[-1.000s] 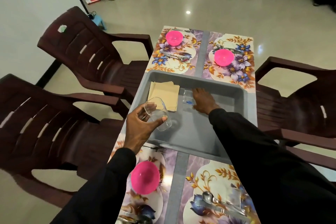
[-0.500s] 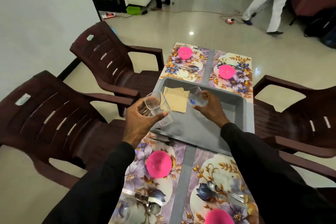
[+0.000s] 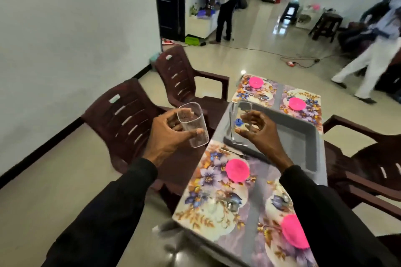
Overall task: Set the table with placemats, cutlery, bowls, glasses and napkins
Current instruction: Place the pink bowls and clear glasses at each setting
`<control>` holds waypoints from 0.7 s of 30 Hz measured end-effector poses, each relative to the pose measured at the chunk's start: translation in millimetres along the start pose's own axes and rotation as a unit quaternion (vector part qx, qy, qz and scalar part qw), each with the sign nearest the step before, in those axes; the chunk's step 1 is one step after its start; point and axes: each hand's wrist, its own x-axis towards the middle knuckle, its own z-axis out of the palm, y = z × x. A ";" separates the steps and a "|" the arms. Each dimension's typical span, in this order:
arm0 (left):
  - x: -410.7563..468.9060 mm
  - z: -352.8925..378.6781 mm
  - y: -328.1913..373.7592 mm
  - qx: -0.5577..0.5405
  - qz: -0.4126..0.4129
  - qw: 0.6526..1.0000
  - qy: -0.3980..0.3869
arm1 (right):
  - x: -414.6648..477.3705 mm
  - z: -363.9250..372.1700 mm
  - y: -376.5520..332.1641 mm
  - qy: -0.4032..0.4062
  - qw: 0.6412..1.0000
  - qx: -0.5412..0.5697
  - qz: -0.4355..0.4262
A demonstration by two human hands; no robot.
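Head view: placemats [image 3: 206,182], pink bowls [image 3: 237,169] and seemingly cutlery [image 3: 233,152] are laid, left hand [image 3: 165,136] and right hand [image 3: 259,129] each grip a clear tumbler [image 3: 193,124] not yet set down, and no napkins show.

- Left hand [image 3: 167,134]: raised beside the table's left edge, fingers and thumb curled round a clear glass [image 3: 193,124]. The glass is mouth up and slightly tilted.
- Right hand [image 3: 258,130]: over the near end of the grey tray [image 3: 303,143], gripping a second glass [image 3: 244,107] that bears a blue sticker [image 3: 238,122].
- Table [image 3: 252,212]: four floral placemats [image 3: 208,180], a pink bowl [image 3: 237,169] on each. A fork [image 3: 233,151] lies between the near-left bowl and the tray.
- Brown plastic chairs [image 3: 130,115]: two at left, one at right.
- Background: people standing on a glossy floor [image 3: 249,60].
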 end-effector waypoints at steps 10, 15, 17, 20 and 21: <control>-133.6 -218.2 -7.3 0.072 -0.030 0.990 0.121 | -77.4 219.3 -83.3 -0.155 0.986 0.063 -0.026; -166.7 -307.0 -22.5 0.105 -0.069 0.974 0.189 | -74.1 315.9 -111.4 -0.226 0.970 0.079 -0.042; -169.2 -337.1 -28.5 0.106 -0.080 0.969 0.210 | -68.1 350.3 -121.1 -0.251 0.963 0.085 -0.046; -160.0 -383.4 -39.9 0.108 -0.093 0.961 0.238 | -51.5 411.5 -132.4 -0.284 0.953 0.095 -0.058; -154.8 -396.8 -43.5 0.110 -0.096 0.958 0.246 | -45.1 430.8 -134.7 -0.291 0.950 0.100 -0.056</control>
